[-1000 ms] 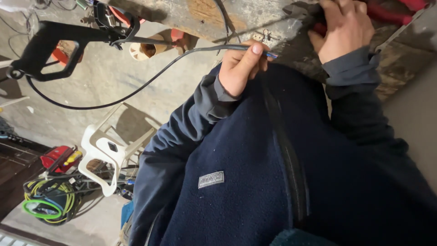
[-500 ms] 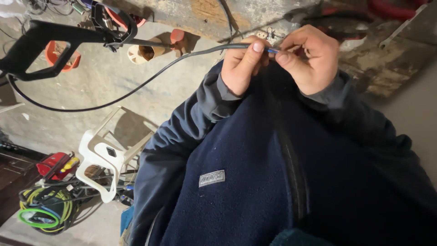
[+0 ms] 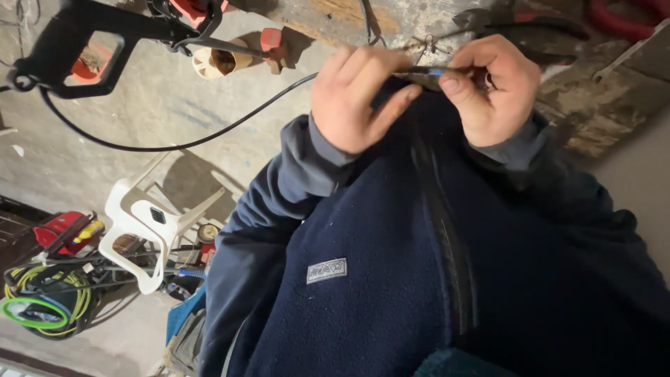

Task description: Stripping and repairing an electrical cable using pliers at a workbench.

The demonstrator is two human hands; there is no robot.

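Note:
My left hand and my right hand are held close together above my dark blue fleece jacket. Both pinch the end of a thin black cable, which shows a short blue piece between my fingertips. From my left hand the cable sags away to the left and loops up to a black trigger-gun handle lying at the top left.
A rough, stained bench top runs across the top right, with red-handled pliers on it. Down on the concrete floor at the left are a white plastic chair, a red tool and a coiled green and yellow hose.
My right hand came down from the bench at the top right and joined my left hand on the cable end. Both hands now grip it together.

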